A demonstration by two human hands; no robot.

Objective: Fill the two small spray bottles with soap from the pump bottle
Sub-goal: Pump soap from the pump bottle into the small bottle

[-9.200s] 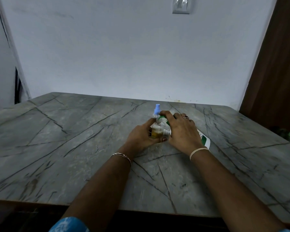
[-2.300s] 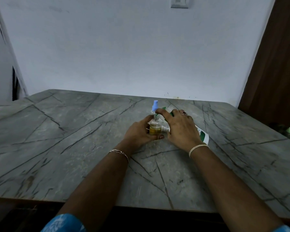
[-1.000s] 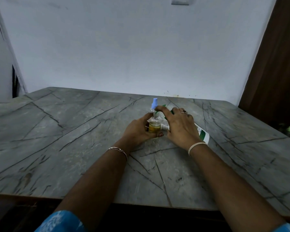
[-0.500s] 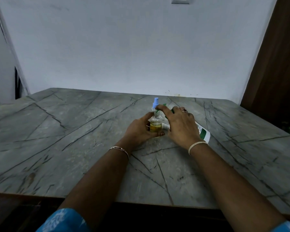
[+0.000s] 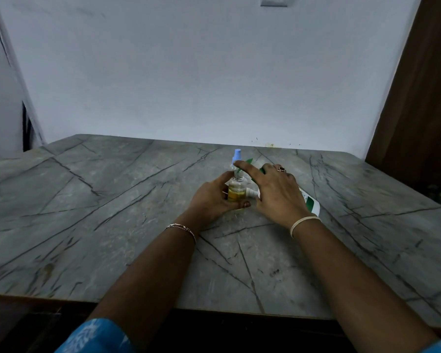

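Your left hand (image 5: 211, 200) curls round the uncapped small spray bottle (image 5: 236, 189), roughly half full of yellow soap. Your right hand (image 5: 275, 192) presses straight-fingered on the pump bottle (image 5: 309, 202) beside it. The blue-capped bottle (image 5: 236, 155) stands beyond your fingertips, its level hidden.

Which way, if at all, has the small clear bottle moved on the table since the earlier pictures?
No; the small clear bottle stays by the same dark veins of the table, held in the left hand.
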